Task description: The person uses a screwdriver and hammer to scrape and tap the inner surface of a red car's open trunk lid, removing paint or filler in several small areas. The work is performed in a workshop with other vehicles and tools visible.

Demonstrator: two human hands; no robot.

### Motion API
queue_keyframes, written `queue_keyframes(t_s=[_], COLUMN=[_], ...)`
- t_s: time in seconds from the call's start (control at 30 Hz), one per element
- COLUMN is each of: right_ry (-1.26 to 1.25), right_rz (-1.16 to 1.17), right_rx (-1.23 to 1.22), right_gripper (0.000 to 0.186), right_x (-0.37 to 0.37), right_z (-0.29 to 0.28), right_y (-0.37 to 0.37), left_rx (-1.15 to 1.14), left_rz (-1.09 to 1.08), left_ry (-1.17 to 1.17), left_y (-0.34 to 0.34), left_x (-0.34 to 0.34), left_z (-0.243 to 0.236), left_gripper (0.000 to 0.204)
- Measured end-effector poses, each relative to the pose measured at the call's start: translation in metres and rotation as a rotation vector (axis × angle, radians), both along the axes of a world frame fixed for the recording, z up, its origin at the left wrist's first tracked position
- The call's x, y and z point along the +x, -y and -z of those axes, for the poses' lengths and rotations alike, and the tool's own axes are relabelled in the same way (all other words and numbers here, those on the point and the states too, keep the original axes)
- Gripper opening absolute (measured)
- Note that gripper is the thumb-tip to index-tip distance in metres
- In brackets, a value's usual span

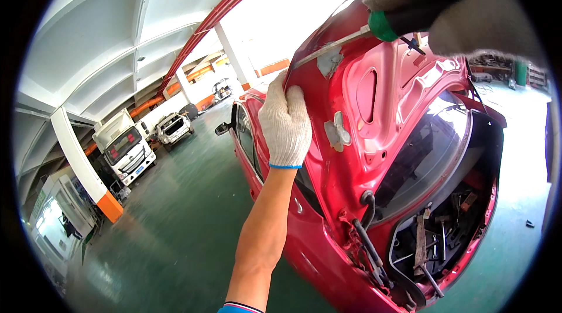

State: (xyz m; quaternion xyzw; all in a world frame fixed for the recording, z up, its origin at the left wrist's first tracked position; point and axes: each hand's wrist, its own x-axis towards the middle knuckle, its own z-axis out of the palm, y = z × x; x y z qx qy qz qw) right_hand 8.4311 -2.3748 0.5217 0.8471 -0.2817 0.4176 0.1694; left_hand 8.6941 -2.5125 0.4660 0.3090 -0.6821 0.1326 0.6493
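The raised red trunk lid (398,108) of a red car shows its inner side, with patches of bare, scraped metal along the edge. My left hand (285,123), in a cream knit glove with a blue cuff, is closed on the lid's left edge. At the upper right my gloved right hand (468,9) grips a green-and-black tool (383,25), its tip near the lid's upper inner side; what that tip touches is unclear. Below, the open trunk (445,254) holds several loose hand tools beside the black hinge tubes and rear window (418,155).
At left stand a white truck (126,146), a white car (174,129) and a white-and-orange pillar (86,167) on the green floor (187,213). Another vehicle (222,89) stands farther back. At right a green cylinder (521,73) is beside shelving.
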Motion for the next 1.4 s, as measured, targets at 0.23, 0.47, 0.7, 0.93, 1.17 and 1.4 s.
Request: queue_keyframes(t_s=[0.23, 0.47, 0.7, 0.93, 1.17, 1.4], right_ry=[0.029, 0.034, 0.052, 0.040, 0.043, 0.047], right_rz=[-0.015, -0.027, -0.056, -0.072, -0.083, -0.075], right_rx=[0.015, 0.026, 0.042, 0.045, 0.052, 0.054], right_gripper=[0.060, 0.058, 0.057, 0.056, 0.055, 0.054], right_x=[0.002, 0.004, 0.002, 0.003, 0.001, -0.001], right_z=[-0.001, -0.002, -0.002, -0.003, -0.005, -0.003], right_y=[0.008, 0.006, 0.013, 0.012, 0.012, 0.012], left_rx=[0.029, -0.336, 0.093, 0.188, 0.201, 0.199], left_rz=[0.101, 0.298, 0.168, 0.443, 0.396, 0.454], left_ry=[0.067, 0.523, 0.592, 0.514, 0.369, 0.356], left_y=[0.002, -0.054, -0.128, -0.126, -0.124, -0.114], left_x=[0.007, -0.004, -0.075, -0.077, -0.080, -0.083], left_z=[0.000, -0.084, -0.140, -0.133, -0.119, -0.123], left_gripper=[0.042, 0.087, 0.033, 0.023, 0.016, 0.019])
